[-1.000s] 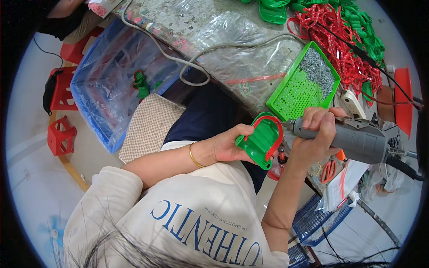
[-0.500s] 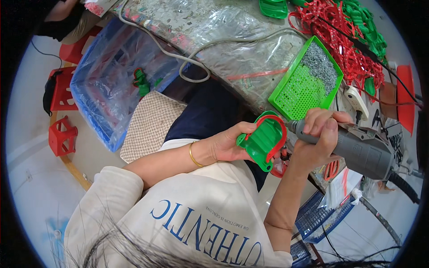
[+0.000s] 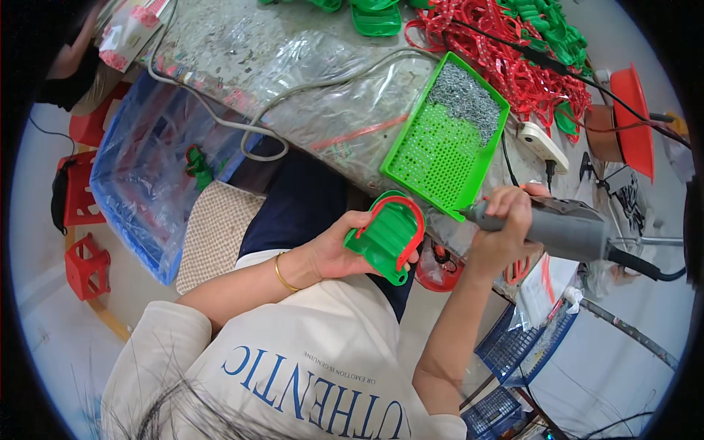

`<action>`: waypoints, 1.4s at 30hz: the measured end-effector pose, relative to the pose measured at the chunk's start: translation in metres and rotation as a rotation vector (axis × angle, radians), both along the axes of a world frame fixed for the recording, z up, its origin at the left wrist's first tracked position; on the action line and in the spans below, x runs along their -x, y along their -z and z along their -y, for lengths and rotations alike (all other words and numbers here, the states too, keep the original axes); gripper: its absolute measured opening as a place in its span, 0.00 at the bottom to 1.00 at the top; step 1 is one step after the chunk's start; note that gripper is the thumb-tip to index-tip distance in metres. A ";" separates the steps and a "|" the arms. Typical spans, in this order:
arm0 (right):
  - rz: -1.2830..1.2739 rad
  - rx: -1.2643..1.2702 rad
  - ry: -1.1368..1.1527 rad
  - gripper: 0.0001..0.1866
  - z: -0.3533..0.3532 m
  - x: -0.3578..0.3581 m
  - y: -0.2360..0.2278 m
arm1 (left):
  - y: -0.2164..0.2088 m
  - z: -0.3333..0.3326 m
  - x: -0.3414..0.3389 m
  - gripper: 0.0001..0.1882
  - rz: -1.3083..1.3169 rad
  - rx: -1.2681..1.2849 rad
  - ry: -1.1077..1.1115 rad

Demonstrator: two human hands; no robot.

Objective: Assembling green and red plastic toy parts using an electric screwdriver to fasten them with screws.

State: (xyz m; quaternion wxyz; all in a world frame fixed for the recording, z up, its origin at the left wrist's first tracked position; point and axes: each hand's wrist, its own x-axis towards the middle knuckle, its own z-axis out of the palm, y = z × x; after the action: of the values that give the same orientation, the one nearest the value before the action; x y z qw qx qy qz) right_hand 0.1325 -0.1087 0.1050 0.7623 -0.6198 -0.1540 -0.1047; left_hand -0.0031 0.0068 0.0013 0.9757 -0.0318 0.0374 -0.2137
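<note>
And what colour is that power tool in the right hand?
Grey; the power tool shows best in the head view.

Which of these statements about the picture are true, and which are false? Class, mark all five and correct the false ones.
1. The left hand holds a green and red piece. True.
2. The right hand is empty. False: it grips a grey handheld tool.
3. Small grey metal parts lie in a bright green tray. True.
4. The tip of the grey handheld tool is touching the green and red piece. False: a gap shows between them.
5. The gold bangle is on the right wrist. False: it is on the left wrist.
</note>
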 end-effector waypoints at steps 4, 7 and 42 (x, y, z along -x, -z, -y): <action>-0.075 0.003 -0.002 0.09 -0.004 -0.002 0.015 | 0.003 0.001 -0.002 0.33 -0.029 -0.028 -0.003; -0.059 0.030 0.001 0.09 -0.005 -0.004 0.022 | 0.003 0.000 -0.004 0.35 -0.087 -0.061 0.010; -0.078 -0.070 -0.242 0.13 -0.005 0.029 -0.015 | 0.005 -0.008 -0.003 0.34 -0.061 -0.098 -0.070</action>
State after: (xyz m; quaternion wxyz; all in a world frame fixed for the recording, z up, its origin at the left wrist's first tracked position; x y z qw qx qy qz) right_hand 0.1036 -0.1040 0.1203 0.7960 -0.5733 -0.1940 0.0068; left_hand 0.0003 0.0149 -0.0035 0.9814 0.0083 0.0763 -0.1762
